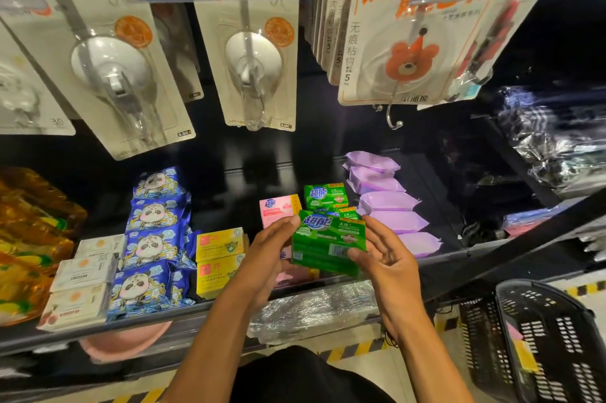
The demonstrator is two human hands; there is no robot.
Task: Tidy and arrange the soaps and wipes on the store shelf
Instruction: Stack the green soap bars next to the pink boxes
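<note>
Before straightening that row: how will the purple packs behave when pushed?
The purple packs look pillowy, so they probably dent rather than slide stiffly. Their film looks smooth, perhaps slippery. They lie overlapping, so pushing one may shift its neighbours.

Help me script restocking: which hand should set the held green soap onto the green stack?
Probably right: the right hand grips the green soap nearer the green stack; the left hand fronts pink soap.

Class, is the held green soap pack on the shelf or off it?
Off it: the left hand and right hand hold the green soap pack tilted.
</note>
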